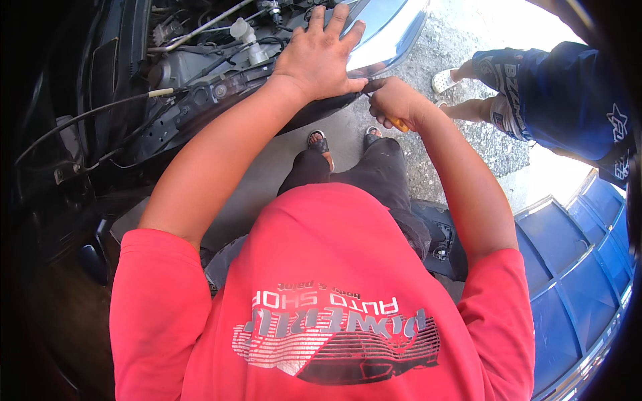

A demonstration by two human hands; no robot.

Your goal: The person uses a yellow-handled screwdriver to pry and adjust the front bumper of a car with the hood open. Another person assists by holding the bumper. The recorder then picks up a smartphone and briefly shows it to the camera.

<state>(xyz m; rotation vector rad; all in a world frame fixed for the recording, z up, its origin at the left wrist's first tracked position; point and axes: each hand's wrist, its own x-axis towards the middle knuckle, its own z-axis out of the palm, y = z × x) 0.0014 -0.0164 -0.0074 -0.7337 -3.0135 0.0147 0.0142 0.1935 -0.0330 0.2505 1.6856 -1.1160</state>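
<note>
My left hand (317, 57) lies with spread fingers on the front corner of a dark car, beside the shiny headlight (391, 37). Just right of its thumb, my right hand (396, 103) is closed around a tool with a yellow handle (399, 125), apparently a screwdriver. A short piece of thin dark shaft points toward the car's edge below the headlight. What its tip touches is hidden by my fingers and the dark trim (321, 110).
The engine bay stands open at upper left, with a white filler neck (246, 37) and a cable (100, 113) across it. Another person in a blue shirt (568, 100) stands close on the right. Blue panels (575, 287) stand at lower right.
</note>
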